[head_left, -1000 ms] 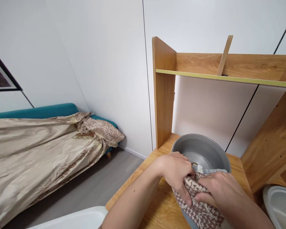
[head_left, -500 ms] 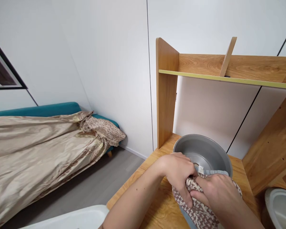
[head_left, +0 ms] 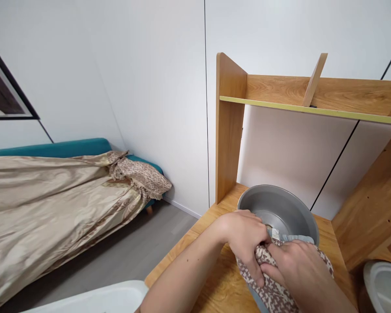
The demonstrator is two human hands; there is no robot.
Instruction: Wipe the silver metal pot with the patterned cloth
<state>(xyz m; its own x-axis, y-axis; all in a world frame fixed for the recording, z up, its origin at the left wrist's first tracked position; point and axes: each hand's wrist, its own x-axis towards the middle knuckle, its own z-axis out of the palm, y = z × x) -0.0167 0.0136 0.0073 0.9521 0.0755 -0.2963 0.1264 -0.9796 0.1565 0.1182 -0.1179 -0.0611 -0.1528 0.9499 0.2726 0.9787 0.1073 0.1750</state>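
A grey metal basin (head_left: 276,205) sits on a wooden desk (head_left: 215,282). Over its near rim lies a brown-and-white houndstooth cloth (head_left: 273,289) with a pale blue lining and a small label. My left hand (head_left: 246,239) is closed on the cloth's upper left part, fingers curled round the fabric. Pressed against it, my right hand (head_left: 299,269) grips the same cloth from the right. Both hands are at the basin's near edge; the far half of the basin shows bare metal.
A wooden shelf unit (head_left: 230,126) stands at the back of the desk. A white basin rim (head_left: 111,298) shows at the lower left and another white bowl (head_left: 382,280) at the lower right. A teal sofa (head_left: 68,150) covered by a beige satin sheet lies left.
My hands have stayed on the cloth and bunched it slightly tighter, the right hand sliding a little lower. The view has shifted a bit to the left.
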